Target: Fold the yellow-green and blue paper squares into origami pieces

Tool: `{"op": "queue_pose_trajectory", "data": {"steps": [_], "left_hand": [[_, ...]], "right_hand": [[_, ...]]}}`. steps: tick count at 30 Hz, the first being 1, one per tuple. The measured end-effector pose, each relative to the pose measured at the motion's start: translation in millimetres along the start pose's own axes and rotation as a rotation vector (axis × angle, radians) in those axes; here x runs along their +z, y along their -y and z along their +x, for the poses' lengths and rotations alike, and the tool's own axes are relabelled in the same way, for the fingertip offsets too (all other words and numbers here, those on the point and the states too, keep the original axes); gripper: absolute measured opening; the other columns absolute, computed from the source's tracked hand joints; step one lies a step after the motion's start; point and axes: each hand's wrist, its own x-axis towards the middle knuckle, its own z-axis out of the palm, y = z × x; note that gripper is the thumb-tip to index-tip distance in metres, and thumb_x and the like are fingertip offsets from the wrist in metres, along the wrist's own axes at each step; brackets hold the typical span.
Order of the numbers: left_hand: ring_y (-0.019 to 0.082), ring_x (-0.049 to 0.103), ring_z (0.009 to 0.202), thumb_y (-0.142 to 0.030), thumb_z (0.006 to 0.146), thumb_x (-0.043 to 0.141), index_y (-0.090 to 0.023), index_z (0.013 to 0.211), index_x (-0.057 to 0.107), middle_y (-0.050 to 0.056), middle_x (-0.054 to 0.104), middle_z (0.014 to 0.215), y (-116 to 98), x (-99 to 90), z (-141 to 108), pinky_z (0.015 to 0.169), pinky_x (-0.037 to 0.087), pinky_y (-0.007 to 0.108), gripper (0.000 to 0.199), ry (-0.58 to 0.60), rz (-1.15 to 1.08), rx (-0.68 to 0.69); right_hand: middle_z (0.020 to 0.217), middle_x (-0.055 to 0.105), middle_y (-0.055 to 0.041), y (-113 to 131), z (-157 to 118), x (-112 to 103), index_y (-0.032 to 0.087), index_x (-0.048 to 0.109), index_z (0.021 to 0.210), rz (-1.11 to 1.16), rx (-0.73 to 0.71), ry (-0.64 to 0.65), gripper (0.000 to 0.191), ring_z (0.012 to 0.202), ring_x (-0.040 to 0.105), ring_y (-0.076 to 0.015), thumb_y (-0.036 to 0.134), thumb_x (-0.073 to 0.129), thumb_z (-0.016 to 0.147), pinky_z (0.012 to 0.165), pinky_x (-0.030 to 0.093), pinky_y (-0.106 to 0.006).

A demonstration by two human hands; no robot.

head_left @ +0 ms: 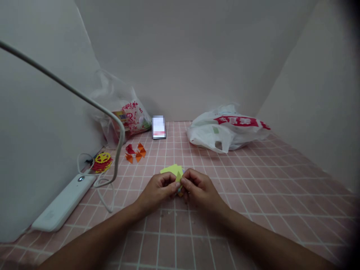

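Note:
Both hands meet at the middle of the table, fingertips almost touching. Between them is a small yellow piece of paper [179, 177], which looks folded to a point. My left hand [158, 190] pinches it between thumb and forefinger from the left side. From the right, my right hand [203, 189] pinches the same paper, fingers curled. Just behind and beneath the fingers lie yellow paper sheets [169, 168], partly hidden by the hands. A bit of blue and orange shows below the fingertips, too small to make out.
Several orange folded paper pieces [138, 156] and a dark red one [129, 149] lie left of centre. Yellow and red cut-out discs [102, 159], a white power strip [64, 202] and its cable [121, 138] are left. Behind stand a phone [159, 127] and plastic bags [135, 116], [233, 129].

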Motion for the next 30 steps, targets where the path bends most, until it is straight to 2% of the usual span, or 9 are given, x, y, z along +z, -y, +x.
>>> {"op": "queue_pose_trajectory", "data": {"steps": [4, 8, 13, 17, 24, 30], "left_hand": [[0.011, 0.049, 0.057, -0.039, 0.081, 0.064, -0.016, 0.067, 0.059, -0.001, 0.056, 0.06, -4, -1.4, 1, 0.058, 0.037, 0.024, 0.028, 0.013, 0.092, 0.02], [0.014, 0.053, 0.061, -0.038, 0.079, 0.067, -0.016, 0.068, 0.063, 0.001, 0.06, 0.063, -6, -0.1, 0, 0.058, 0.038, 0.025, 0.025, 0.086, 0.153, -0.002], [0.01, 0.042, 0.052, -0.043, 0.08, 0.065, -0.016, 0.073, 0.062, -0.003, 0.052, 0.058, 0, 3.2, -1, 0.051, 0.029, 0.022, 0.028, 0.095, 0.075, -0.091], [0.009, 0.039, 0.051, -0.046, 0.082, 0.063, -0.016, 0.07, 0.058, -0.003, 0.05, 0.058, 4, 2.6, -1, 0.05, 0.028, 0.022, 0.033, 0.128, 0.042, -0.078], [0.009, 0.045, 0.051, -0.045, 0.081, 0.065, -0.016, 0.072, 0.057, -0.003, 0.055, 0.061, 2, 5.6, -1, 0.053, 0.033, 0.023, 0.03, 0.044, -0.025, -0.067], [0.008, 0.044, 0.048, -0.045, 0.082, 0.064, -0.016, 0.07, 0.054, -0.003, 0.055, 0.059, 3, 8.7, -3, 0.049, 0.033, 0.021, 0.032, 0.029, -0.046, -0.066]], "right_hand": [[0.055, 0.055, 0.0048, -3, 1, 0, 0.02, 0.048, 0.072, 0.096, 0.037, 0.046, 0.028, 0.042, 0.046, -0.0087, 0.04, 0.06, 0.087, 0.043, 0.035, -0.021], [0.053, 0.053, 0.0058, -2, 3, -2, 0.02, 0.048, 0.072, 0.104, 0.057, 0.068, 0.029, 0.044, 0.046, -0.0088, 0.04, 0.068, 0.081, 0.044, 0.034, -0.021], [0.052, 0.051, 0.0057, 2, -1, -1, 0.02, 0.049, 0.068, 0.003, 0.012, -0.041, 0.027, 0.043, 0.042, -0.0085, 0.035, 0.066, 0.083, 0.043, 0.032, -0.021], [0.051, 0.05, 0.0057, 5, -5, 2, 0.021, 0.05, 0.067, 0.029, 0.013, -0.092, 0.028, 0.042, 0.041, -0.0084, 0.037, 0.063, 0.084, 0.041, 0.03, -0.021], [0.051, 0.055, 0.004, 3, 0, -1, 0.02, 0.05, 0.069, 0.024, 0.009, -0.09, 0.032, 0.043, 0.047, -0.0099, 0.046, 0.059, 0.086, 0.044, 0.036, -0.022], [0.047, 0.05, 0.0064, 1, -3, 4, 0.021, 0.048, 0.068, 0.022, 0.019, -0.111, 0.031, 0.038, 0.04, -0.008, 0.043, 0.058, 0.088, 0.04, 0.031, -0.021]]}}
